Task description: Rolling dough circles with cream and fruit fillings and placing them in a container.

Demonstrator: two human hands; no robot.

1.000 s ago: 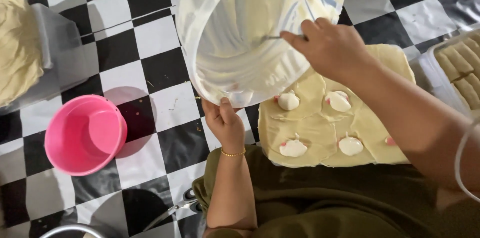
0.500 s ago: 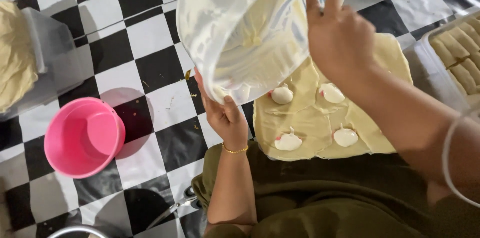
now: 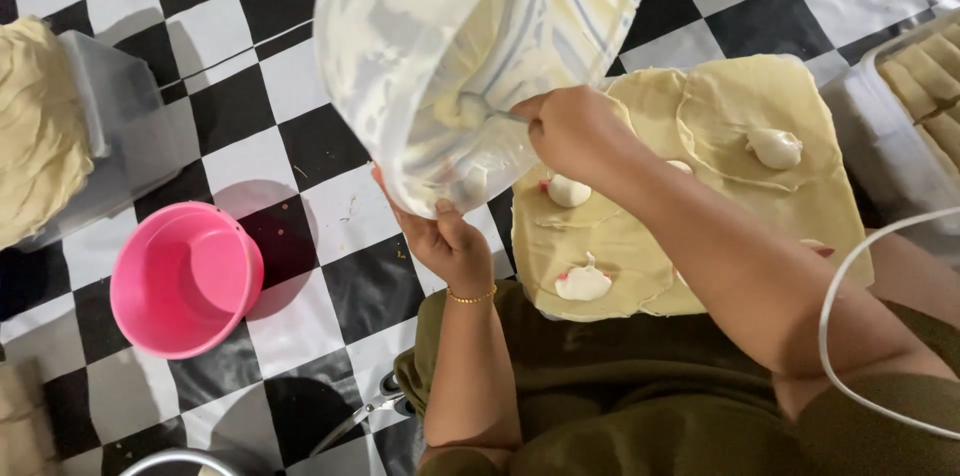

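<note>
White dollops, perhaps four, dot the dough sheet (image 3: 700,186); hands grip one bowl (image 3: 470,56) and one spoon (image 3: 480,111).

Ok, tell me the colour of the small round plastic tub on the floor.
Bright pink: the small round plastic tub, seen in the head view.

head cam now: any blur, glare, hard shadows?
Head view: translucent bowl close to the lens, soft and slightly smeared; right hand and left hand fairly sharp; pink bucket casts a soft shadow on the checkered floor; mild sheen, no harsh glare.
</note>
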